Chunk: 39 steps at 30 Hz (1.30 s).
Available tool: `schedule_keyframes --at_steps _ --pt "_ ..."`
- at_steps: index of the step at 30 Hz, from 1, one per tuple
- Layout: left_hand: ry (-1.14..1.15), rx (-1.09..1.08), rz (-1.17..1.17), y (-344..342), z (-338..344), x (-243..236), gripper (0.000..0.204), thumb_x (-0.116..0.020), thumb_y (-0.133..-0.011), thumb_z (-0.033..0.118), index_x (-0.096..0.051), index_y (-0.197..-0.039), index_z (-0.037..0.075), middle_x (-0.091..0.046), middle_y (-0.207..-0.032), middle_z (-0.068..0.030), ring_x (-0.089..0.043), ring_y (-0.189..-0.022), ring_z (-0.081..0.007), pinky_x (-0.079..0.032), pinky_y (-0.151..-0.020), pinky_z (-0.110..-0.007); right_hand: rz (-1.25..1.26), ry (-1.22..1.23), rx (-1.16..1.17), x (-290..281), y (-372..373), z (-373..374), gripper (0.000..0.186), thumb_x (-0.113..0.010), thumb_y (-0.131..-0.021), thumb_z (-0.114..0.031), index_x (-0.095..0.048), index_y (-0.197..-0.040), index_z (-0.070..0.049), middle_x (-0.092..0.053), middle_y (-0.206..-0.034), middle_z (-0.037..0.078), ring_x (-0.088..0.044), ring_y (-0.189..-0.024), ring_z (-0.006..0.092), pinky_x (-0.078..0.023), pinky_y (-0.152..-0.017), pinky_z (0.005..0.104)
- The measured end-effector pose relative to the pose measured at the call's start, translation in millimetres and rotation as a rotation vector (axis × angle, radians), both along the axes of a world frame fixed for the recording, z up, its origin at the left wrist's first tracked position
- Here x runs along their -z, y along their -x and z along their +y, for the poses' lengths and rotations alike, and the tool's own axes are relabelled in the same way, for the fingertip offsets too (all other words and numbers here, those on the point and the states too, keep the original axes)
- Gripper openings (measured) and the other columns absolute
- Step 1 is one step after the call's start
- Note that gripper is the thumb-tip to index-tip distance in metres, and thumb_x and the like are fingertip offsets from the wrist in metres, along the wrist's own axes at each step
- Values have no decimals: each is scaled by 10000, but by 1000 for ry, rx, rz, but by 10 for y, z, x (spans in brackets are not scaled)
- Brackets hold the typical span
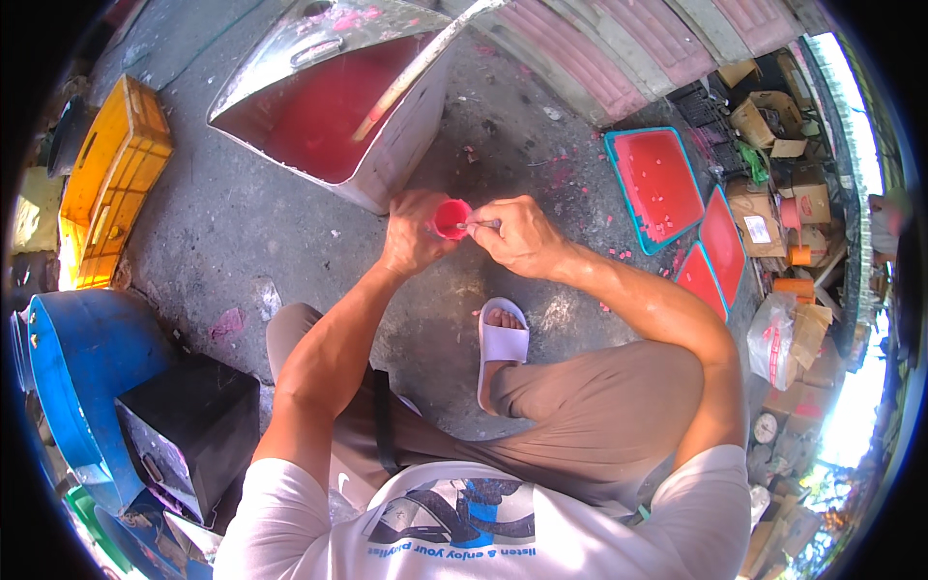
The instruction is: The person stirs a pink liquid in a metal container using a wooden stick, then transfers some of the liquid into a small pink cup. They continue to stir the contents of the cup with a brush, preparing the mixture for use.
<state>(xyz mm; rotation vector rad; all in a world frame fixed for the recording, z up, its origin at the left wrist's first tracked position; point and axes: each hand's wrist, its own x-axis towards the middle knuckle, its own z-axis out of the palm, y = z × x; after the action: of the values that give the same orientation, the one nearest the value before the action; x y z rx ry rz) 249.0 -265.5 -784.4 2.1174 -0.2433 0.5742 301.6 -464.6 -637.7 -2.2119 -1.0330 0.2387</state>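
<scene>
My left hand (414, 234) is wrapped round a small red cup (450, 220), its mouth facing up toward me. In my right hand (522, 237) is a thin, short tool (480, 225), pinched between the fingers, with its tip at the cup's right rim. The exact kind of the tool is too small to make out. Just beyond my hands stands a large square metal can (391, 172) with its top cut open and pinkish-red liquid (319, 116) inside. A long stick (416, 77), stained red at its lower end, leans in the can.
Teal-rimmed trays of red material (628, 198) lie on the concrete floor to the right, with pink crumbs around. Yellow crates (116, 184), a blue drum (82, 358) and a black box (193, 425) stand left. Cardboard boxes (759, 222) crowd the right; ridged panels (599, 48) stand at the back.
</scene>
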Motion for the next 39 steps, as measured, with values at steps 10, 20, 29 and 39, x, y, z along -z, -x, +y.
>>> schedule_keyframes --at_steps 10,20,29,39 --pt "-31 4 17 -16 51 83 593 -942 -644 225 -752 -1193 110 -748 -1170 -105 -661 -1146 -335 -464 -1054 -491 -181 159 -219 -221 -80 84 223 -705 -952 -194 -796 -1062 -22 -764 -965 204 -745 -874 395 -594 -780 447" --pt "-25 23 1 -20 -11 139 608 -941 -640 256 -749 -1204 135 -748 -1168 -66 -650 -1163 -326 -454 -1055 -503 -23 80 -20 -176 -48 34 175 -731 -954 -158 -793 -992 2 -735 -864 232 -730 -764 407 -581 -690 462" --pt "-31 41 19 5 -45 68 592 -928 -640 236 -758 -1197 133 -748 -1175 -79 -645 -1180 -331 -460 -1052 -492 131 72 82 -239 15 105 164 -727 -914 -105 -801 -987 22 -756 -895 242 -754 -786 381 -590 -723 430" --pt "12 8 -19 -18 -55 59 596 -933 -642 246 -759 -1198 123 -758 -1147 -88 -663 -1149 -335 -467 -1048 -501 28 99 14 -249 -21 79 178 -735 -930 -124 -808 -1008 18 -762 -914 236 -757 -809 392 -599 -749 440"
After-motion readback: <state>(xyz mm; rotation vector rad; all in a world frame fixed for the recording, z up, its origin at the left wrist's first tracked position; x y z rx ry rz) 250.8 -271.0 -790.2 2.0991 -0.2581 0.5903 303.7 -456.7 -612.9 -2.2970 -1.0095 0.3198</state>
